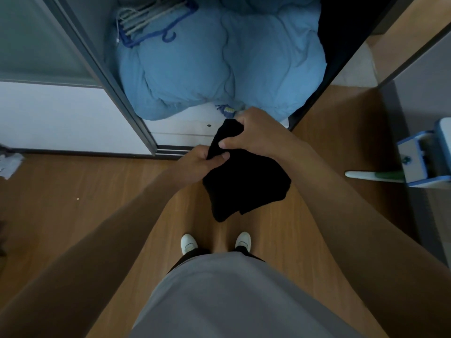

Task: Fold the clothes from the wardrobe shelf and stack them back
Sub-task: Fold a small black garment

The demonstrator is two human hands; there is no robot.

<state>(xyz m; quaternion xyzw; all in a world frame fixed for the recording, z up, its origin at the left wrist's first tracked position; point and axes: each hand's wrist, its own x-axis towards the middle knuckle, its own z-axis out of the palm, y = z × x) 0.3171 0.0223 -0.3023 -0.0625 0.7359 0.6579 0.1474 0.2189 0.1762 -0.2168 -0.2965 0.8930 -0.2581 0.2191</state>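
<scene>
A black garment (244, 186) hangs bunched in the air in front of the open wardrobe, above the wooden floor. My left hand (197, 164) grips its left edge, thumb on top of the cloth. My right hand (256, 132) grips the upper part of the garment, fingers curled over the top and thumb pinching the front. The two hands are close together, almost touching. The lower part of the garment droops free toward my feet.
A big light-blue quilt (219, 67) fills the wardrobe bottom, with a bundle of hangers (151, 20) on its left. The sliding door frame (109, 86) stands at the left. A blue-and-white mop bucket (424, 157) sits on the right. A pale rag (9, 164) lies far left.
</scene>
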